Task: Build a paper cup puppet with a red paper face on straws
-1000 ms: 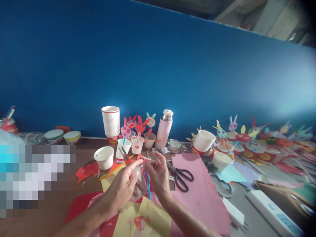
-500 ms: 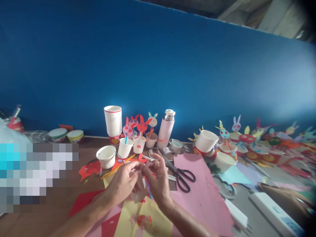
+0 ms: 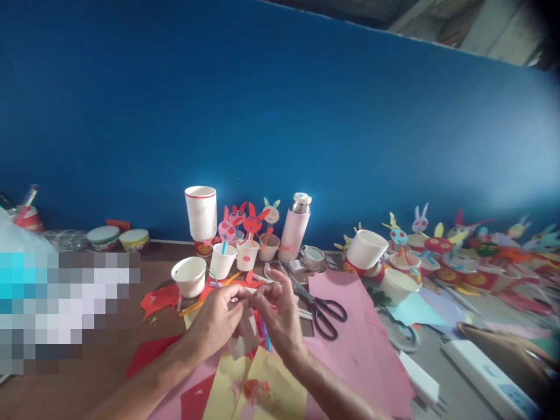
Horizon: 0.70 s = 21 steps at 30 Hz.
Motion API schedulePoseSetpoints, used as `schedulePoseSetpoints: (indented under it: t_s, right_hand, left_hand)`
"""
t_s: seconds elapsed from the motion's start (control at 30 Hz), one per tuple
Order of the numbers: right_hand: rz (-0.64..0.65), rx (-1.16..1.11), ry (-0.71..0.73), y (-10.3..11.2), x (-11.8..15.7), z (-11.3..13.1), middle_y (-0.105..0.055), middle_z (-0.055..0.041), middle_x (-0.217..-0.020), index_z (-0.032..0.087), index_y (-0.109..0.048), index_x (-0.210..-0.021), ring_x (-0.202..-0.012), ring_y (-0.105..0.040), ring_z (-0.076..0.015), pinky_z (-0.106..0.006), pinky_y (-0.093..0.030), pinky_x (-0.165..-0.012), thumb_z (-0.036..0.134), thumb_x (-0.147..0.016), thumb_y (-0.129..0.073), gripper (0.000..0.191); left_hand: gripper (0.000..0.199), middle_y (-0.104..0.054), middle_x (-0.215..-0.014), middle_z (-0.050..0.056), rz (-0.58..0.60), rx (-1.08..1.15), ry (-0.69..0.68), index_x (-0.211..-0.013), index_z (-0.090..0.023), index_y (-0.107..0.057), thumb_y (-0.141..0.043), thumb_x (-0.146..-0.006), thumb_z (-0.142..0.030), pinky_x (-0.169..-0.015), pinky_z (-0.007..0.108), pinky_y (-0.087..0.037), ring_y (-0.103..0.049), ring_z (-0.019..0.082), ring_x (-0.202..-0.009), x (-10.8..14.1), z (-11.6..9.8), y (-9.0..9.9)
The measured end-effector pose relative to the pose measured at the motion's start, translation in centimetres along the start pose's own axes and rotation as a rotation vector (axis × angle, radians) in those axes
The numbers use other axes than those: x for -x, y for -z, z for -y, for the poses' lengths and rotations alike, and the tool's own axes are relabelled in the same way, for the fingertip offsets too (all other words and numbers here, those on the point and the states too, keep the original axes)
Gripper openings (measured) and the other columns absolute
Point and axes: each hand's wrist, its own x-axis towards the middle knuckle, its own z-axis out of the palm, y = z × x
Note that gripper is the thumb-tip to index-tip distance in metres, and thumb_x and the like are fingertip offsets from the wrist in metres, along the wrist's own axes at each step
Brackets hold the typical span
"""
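Note:
My left hand [image 3: 219, 318] and my right hand [image 3: 280, 315] meet fingertip to fingertip above the paper-strewn table. Both are pinched on something small that I cannot make out. A pale greyish-white piece, like paper or a sheet of backing [image 3: 245, 341], hangs below the fingers of my left hand. Beneath the hands lie yellow paper sheets [image 3: 271, 379] with small orange-red scraps on them. Just right of my right hand are black-handled scissors [image 3: 326, 318], resting partly on pink paper [image 3: 363, 350]. Blue and purple strips [image 3: 266, 335] show between my hands.
Behind the hands stand a stack of paper cups [image 3: 201, 216], a single white cup [image 3: 189, 277], cups with red paper rabbit figures [image 3: 247, 255] and a pink thermos [image 3: 294, 230]. More decorated cups [image 3: 405, 265] line the right, near a white power strip [image 3: 490, 373]. A blue partition [image 3: 262, 116] rises behind.
My hands stay together in nearly the same place. The pale piece below the left fingers hangs slightly differently, and the view has shifted a little.

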Motion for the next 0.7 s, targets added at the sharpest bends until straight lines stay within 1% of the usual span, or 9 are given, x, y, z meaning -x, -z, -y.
schedulePoseSetpoints:
  t_s: [0.07,0.17,0.3,0.43,0.53,0.7]
  right_hand:
    - [-0.013,0.012,0.000,0.7,-0.6,0.2,-0.055,0.0017,-0.072,0.020,-0.044,-0.106,-0.065,-0.055,-0.0126,-0.026,-0.044,-0.063,0.028,-0.081,-0.055,0.029]
    - [-0.038,0.013,-0.036,1.8,-1.6,0.2,-0.055,0.0017,-0.069,0.018,-0.052,-0.094,-0.062,-0.052,-0.0115,-0.024,-0.042,-0.060,0.030,-0.081,-0.054,0.018]
    - [0.067,-0.100,-0.170,2.6,-2.5,-0.3,-0.053,0.0032,-0.059,0.016,-0.056,-0.079,-0.053,-0.048,-0.0097,-0.023,-0.039,-0.056,0.027,-0.076,-0.057,0.012]
    - [0.149,-0.238,-0.286,2.8,-2.7,-0.7,-0.054,0.0024,-0.058,0.015,-0.057,-0.075,-0.051,-0.046,-0.0086,-0.022,-0.038,-0.055,0.028,-0.074,-0.059,0.013]
    - [0.198,-0.304,-0.312,2.9,-2.6,-0.7,-0.054,0.0014,-0.060,0.014,-0.059,-0.076,-0.052,-0.046,-0.0083,-0.022,-0.037,-0.054,0.027,-0.074,-0.060,0.013]
    - [0.296,-0.291,-0.330,3.0,-2.5,-0.3,-0.055,0.0008,-0.061,0.014,-0.058,-0.073,-0.054,-0.047,-0.0085,-0.022,-0.037,-0.057,0.030,-0.077,-0.060,0.016]
  left_hand:
    - [0.021,-0.054,-0.041,-0.004,-0.007,-0.021,0.011,-0.082,-0.018,-0.063,-0.049,-0.079,-0.034,-0.040,0.019,-0.039,-0.050,0.012,-0.038,-0.1,-0.1,0.0]
    - [0.021,-0.053,-0.038,-0.004,-0.018,-0.046,0.016,-0.075,-0.018,-0.060,-0.049,-0.079,-0.035,-0.041,0.018,-0.039,-0.050,0.012,-0.038,-0.1,-0.4,0.1]
    - [0.021,-0.054,-0.039,-0.004,-0.007,-0.047,0.041,-0.075,-0.017,-0.058,-0.048,-0.078,-0.035,-0.041,0.018,-0.039,-0.049,0.011,-0.038,-0.2,-0.7,0.2]
    - [0.020,-0.055,-0.040,-0.004,0.003,-0.042,0.044,-0.075,-0.017,-0.057,-0.047,-0.078,-0.034,-0.043,0.019,-0.039,-0.049,0.011,-0.039,-0.2,-0.7,0.2]
    - [0.020,-0.054,-0.040,-0.004,0.003,-0.038,0.032,-0.076,-0.017,-0.058,-0.045,-0.079,-0.032,-0.043,0.019,-0.040,-0.049,0.011,-0.039,-0.2,-0.6,0.2]
    - [0.020,-0.055,-0.040,-0.004,0.007,-0.030,0.034,-0.084,-0.016,-0.060,-0.045,-0.079,-0.028,-0.043,0.020,-0.040,-0.050,0.011,-0.039,-0.2,-0.5,0.2]
